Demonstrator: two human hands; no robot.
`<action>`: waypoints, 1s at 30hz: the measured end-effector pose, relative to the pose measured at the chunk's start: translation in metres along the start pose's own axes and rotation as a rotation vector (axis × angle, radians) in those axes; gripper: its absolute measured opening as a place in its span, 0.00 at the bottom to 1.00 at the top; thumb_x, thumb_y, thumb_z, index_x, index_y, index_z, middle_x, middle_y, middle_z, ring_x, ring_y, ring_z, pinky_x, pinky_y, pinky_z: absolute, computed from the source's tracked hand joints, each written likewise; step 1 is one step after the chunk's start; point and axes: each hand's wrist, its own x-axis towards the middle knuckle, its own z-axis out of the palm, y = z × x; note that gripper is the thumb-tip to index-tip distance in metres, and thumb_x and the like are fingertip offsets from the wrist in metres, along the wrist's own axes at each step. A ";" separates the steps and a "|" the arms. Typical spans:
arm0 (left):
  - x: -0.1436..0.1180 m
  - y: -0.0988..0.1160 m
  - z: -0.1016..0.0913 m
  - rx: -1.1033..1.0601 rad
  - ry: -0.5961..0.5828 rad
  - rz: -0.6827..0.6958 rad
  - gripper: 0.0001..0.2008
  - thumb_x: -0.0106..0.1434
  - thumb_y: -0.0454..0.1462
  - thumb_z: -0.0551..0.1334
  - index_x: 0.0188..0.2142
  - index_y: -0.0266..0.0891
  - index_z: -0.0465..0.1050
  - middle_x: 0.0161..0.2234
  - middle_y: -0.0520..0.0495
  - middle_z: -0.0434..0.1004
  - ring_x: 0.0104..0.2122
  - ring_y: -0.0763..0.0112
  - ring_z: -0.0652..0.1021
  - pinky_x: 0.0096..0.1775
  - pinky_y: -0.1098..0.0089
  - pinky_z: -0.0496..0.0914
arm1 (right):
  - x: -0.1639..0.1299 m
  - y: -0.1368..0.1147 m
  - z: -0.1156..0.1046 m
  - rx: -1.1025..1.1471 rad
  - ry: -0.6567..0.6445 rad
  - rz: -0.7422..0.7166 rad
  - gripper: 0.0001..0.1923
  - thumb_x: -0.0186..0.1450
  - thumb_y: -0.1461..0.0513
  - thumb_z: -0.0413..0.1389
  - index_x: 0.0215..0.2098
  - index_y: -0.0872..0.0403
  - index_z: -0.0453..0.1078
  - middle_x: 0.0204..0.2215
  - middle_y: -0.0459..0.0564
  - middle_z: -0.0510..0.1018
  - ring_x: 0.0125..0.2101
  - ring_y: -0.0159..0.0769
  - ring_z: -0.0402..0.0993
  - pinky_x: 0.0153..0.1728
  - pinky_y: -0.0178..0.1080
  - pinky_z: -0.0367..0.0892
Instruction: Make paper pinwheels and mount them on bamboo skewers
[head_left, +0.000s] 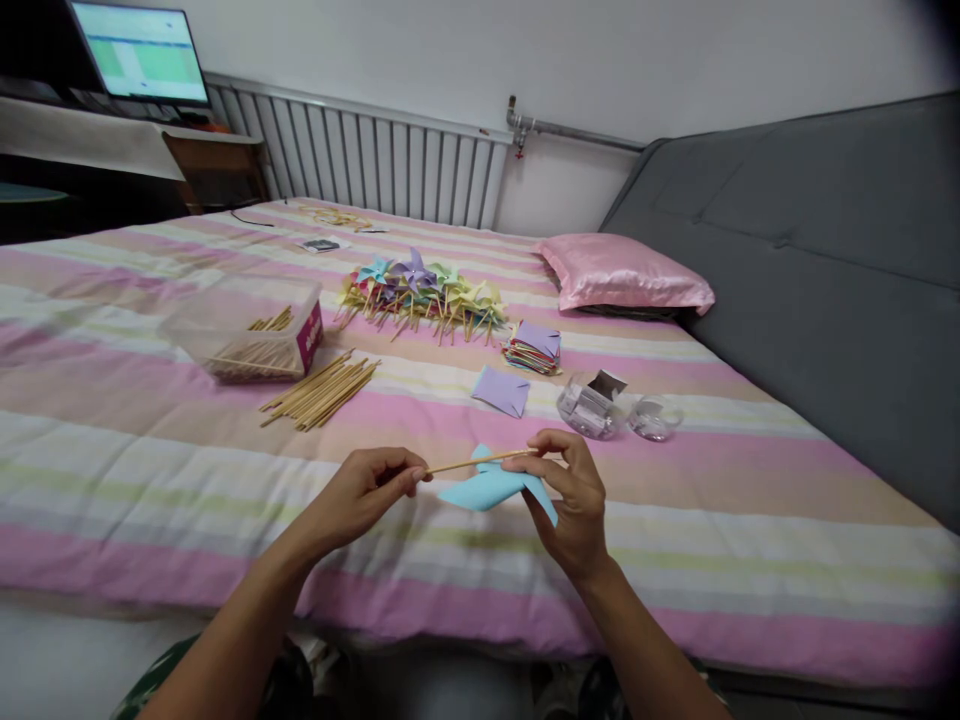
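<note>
My left hand point(369, 490) pinches one end of a thin wooden stick point(471, 463) that runs level to the right. My right hand point(571, 492) holds a light blue paper pinwheel point(489, 487) against the stick's other end. Both hands hover just above the striped bedspread point(225, 470) near its front edge.
On the bed lie a bundle of loose sticks point(321, 392), a clear box of sticks point(251, 330), a heap of finished pinwheels point(424, 293), a stack of coloured folded papers point(534, 347), one purple folded paper point(501, 390), two small clear containers point(616, 410) and a pink pillow point(622, 272).
</note>
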 end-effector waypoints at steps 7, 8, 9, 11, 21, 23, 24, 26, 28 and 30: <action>0.000 -0.001 0.000 -0.021 -0.001 -0.003 0.15 0.61 0.44 0.54 0.29 0.35 0.72 0.23 0.50 0.68 0.24 0.74 0.66 0.26 0.75 0.60 | 0.000 -0.001 0.000 -0.008 0.008 0.005 0.09 0.59 0.66 0.56 0.34 0.48 0.75 0.35 0.50 0.67 0.35 0.36 0.66 0.34 0.42 0.67; 0.000 -0.001 0.000 -0.022 -0.004 -0.003 0.15 0.61 0.45 0.54 0.29 0.35 0.72 0.23 0.50 0.68 0.24 0.74 0.66 0.26 0.75 0.60 | 0.000 -0.001 0.000 -0.010 0.008 0.004 0.09 0.59 0.66 0.56 0.34 0.49 0.75 0.34 0.50 0.67 0.35 0.36 0.66 0.34 0.42 0.67; 0.000 -0.001 0.000 -0.021 -0.007 -0.004 0.16 0.61 0.45 0.54 0.29 0.35 0.72 0.23 0.50 0.68 0.24 0.74 0.66 0.26 0.75 0.60 | 0.001 -0.001 0.000 -0.011 0.007 0.002 0.09 0.59 0.66 0.56 0.34 0.49 0.75 0.34 0.50 0.67 0.35 0.36 0.66 0.34 0.42 0.67; -0.001 0.000 0.001 -0.020 -0.009 -0.013 0.16 0.61 0.45 0.54 0.30 0.35 0.72 0.23 0.50 0.68 0.24 0.74 0.65 0.26 0.75 0.59 | 0.001 -0.001 0.000 -0.005 0.008 -0.001 0.09 0.59 0.67 0.56 0.34 0.49 0.75 0.34 0.50 0.67 0.35 0.36 0.66 0.34 0.42 0.67; 0.000 -0.002 0.000 -0.005 0.003 0.009 0.16 0.61 0.44 0.54 0.29 0.35 0.72 0.23 0.50 0.68 0.23 0.76 0.64 0.24 0.75 0.58 | -0.001 0.001 0.000 -0.021 0.014 0.024 0.07 0.59 0.63 0.56 0.34 0.49 0.75 0.34 0.50 0.67 0.34 0.37 0.67 0.34 0.42 0.67; 0.000 -0.001 0.000 -0.002 0.000 0.008 0.16 0.61 0.45 0.54 0.28 0.35 0.71 0.23 0.50 0.68 0.23 0.75 0.64 0.25 0.75 0.58 | -0.002 0.003 0.000 -0.021 0.011 0.033 0.07 0.59 0.63 0.56 0.34 0.49 0.75 0.34 0.50 0.67 0.35 0.37 0.67 0.34 0.42 0.67; 0.000 0.000 0.000 -0.002 -0.001 0.005 0.16 0.61 0.45 0.54 0.28 0.35 0.71 0.23 0.50 0.68 0.23 0.75 0.64 0.25 0.75 0.58 | -0.003 0.003 0.000 -0.020 0.009 0.036 0.07 0.59 0.64 0.56 0.34 0.49 0.75 0.34 0.50 0.67 0.35 0.37 0.67 0.34 0.42 0.67; 0.000 0.000 0.000 0.000 -0.001 -0.003 0.16 0.61 0.45 0.54 0.27 0.35 0.71 0.23 0.51 0.68 0.23 0.75 0.64 0.25 0.75 0.58 | -0.003 0.004 0.001 -0.012 0.011 0.041 0.07 0.59 0.64 0.57 0.34 0.49 0.75 0.34 0.50 0.67 0.35 0.37 0.67 0.34 0.42 0.67; 0.000 0.000 0.000 0.001 0.000 -0.005 0.16 0.61 0.45 0.54 0.28 0.35 0.71 0.23 0.51 0.68 0.23 0.75 0.64 0.26 0.75 0.58 | -0.004 0.005 0.001 0.005 0.017 0.045 0.07 0.59 0.65 0.57 0.35 0.48 0.75 0.34 0.50 0.67 0.35 0.36 0.67 0.35 0.42 0.67; 0.000 -0.001 0.001 0.004 -0.002 -0.002 0.16 0.61 0.45 0.53 0.28 0.35 0.71 0.23 0.51 0.68 0.23 0.75 0.65 0.26 0.74 0.58 | -0.004 0.006 0.002 0.018 0.019 0.047 0.08 0.58 0.65 0.57 0.35 0.48 0.75 0.35 0.49 0.67 0.35 0.36 0.67 0.35 0.42 0.67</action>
